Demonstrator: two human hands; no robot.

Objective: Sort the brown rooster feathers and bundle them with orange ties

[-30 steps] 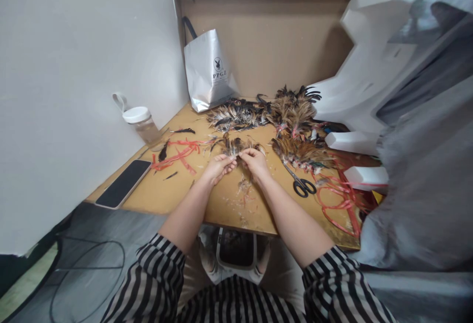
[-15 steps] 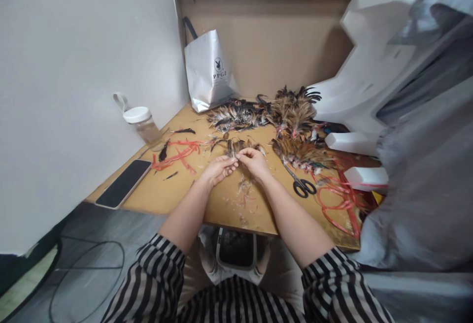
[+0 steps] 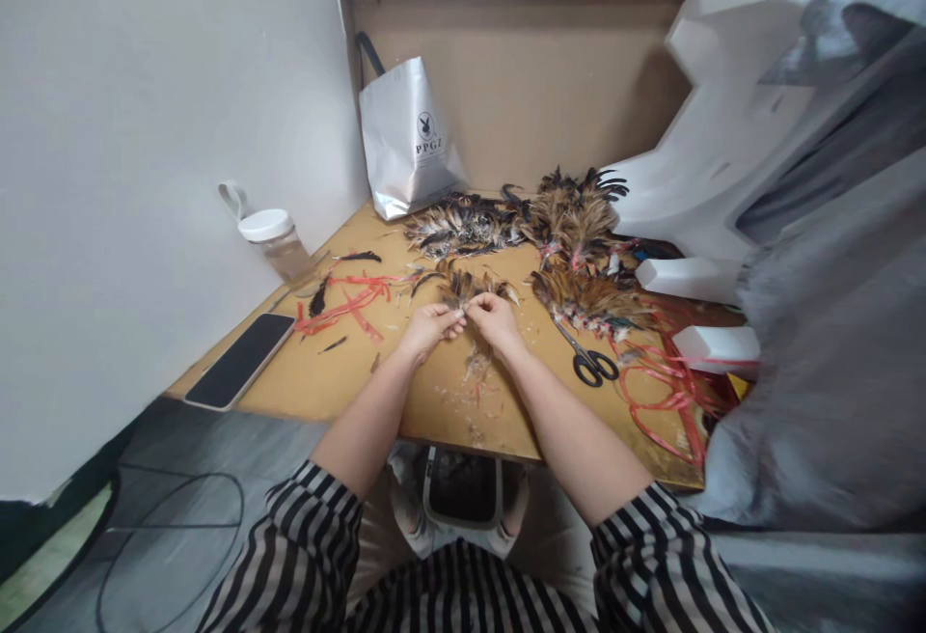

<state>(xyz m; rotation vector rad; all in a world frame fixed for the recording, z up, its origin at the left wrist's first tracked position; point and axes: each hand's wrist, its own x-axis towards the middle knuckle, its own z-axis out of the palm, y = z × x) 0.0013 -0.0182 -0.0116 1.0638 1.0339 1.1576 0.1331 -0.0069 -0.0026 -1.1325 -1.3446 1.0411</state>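
Note:
My left hand (image 3: 432, 328) and my right hand (image 3: 496, 322) meet over the middle of the table, fingers pinched together. Between them they hold the lower end of a small bunch of brown and black feathers (image 3: 463, 284), whose tips fan out away from me. The exact grip at the fingertips is too small to make out. Bits of fluff and quill (image 3: 477, 392) lie just below my hands. To the right rest black-handled scissors (image 3: 594, 367), beside a bound row of brown feathers (image 3: 589, 300).
Behind are dark loose feathers (image 3: 470, 226), more brown bunches (image 3: 575, 213) and a silver bag (image 3: 409, 141). Red ribbon strips (image 3: 354, 305), a phone (image 3: 241, 361) and a lidded jar (image 3: 279, 242) sit left. Tangled red ribbon (image 3: 687, 421) lies right. Below the table edge is a bin (image 3: 463, 517).
The feathers beyond my fingers stand out more fully than before. My fingers have shifted slightly at their base; both hands stay in the same place.

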